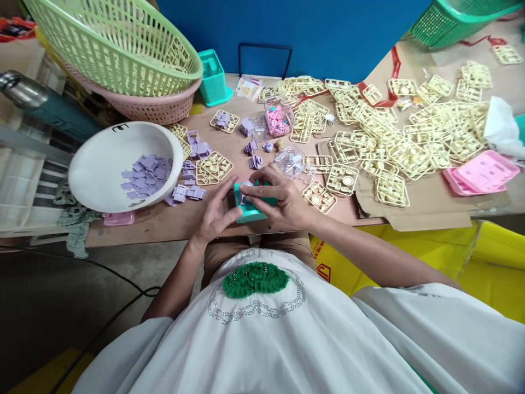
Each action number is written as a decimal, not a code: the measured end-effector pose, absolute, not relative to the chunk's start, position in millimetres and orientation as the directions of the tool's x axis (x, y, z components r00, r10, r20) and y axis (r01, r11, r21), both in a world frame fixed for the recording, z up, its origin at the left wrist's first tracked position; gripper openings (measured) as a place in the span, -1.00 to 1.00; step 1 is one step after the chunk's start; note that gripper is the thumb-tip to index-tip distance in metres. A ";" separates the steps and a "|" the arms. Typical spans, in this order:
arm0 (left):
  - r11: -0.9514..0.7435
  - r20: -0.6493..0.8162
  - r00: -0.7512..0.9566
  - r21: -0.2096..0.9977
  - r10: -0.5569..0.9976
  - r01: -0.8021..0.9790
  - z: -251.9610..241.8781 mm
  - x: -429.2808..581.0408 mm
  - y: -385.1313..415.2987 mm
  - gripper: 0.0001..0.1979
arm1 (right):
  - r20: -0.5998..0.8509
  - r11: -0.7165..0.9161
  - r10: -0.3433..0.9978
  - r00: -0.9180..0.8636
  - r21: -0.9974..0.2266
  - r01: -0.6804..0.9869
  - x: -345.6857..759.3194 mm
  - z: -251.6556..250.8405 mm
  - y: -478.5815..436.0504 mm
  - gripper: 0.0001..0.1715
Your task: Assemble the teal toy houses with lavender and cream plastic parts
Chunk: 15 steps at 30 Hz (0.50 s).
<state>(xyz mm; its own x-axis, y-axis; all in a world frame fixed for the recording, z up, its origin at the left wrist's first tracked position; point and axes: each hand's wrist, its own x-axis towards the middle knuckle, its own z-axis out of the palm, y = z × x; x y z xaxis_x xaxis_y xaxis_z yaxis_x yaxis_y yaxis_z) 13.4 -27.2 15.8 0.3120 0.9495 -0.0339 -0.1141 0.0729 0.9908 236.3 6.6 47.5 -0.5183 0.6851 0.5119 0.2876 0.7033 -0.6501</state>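
Observation:
A small teal plastic box is near the table's front edge, directly in front of me. My left hand is around its left side, thumb at the near edge and fingers along the far left. My right hand reaches over the box from the right, its fingers pressing a light purple plastic piece against the box's left part. The fingers partly hide that piece and the inside of the box. Loose purple pieces lie just left of my left hand, near a cream frame of moulded parts.
A white bowl holds more purple pieces. Green and pink baskets are stacked behind it, beside a flask. Many cream part frames cover the right side. A clear box with pink pieces and a teal container stand behind.

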 end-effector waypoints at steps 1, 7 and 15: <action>0.031 -0.009 0.275 0.997 0.962 -0.073 11.0 14.6 -32.4 -0.03 | 0.514 0.698 0.697 -0.500 -0.647 0.306 235.5 46.9 5.3 -0.63; -0.127 0.103 0.229 0.988 0.968 0.092 -12.0 10.9 -34.1 0.03 | 0.480 0.766 0.581 -0.657 -0.595 0.243 242.3 64.2 19.8 -0.59; -0.268 0.178 0.412 0.947 0.894 0.174 1.2 -12.6 -8.7 -0.04 | 0.207 0.780 0.300 -0.931 -0.616 0.114 242.4 95.5 58.7 -0.58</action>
<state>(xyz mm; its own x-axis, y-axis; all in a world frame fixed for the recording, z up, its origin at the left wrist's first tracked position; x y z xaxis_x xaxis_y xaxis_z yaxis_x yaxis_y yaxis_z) -12.6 -8.7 1.2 0.4118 0.8938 0.1777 0.1739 -0.2684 0.9475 242.4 58.7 95.5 -0.9313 0.2995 0.2071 0.1139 0.7799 -0.6155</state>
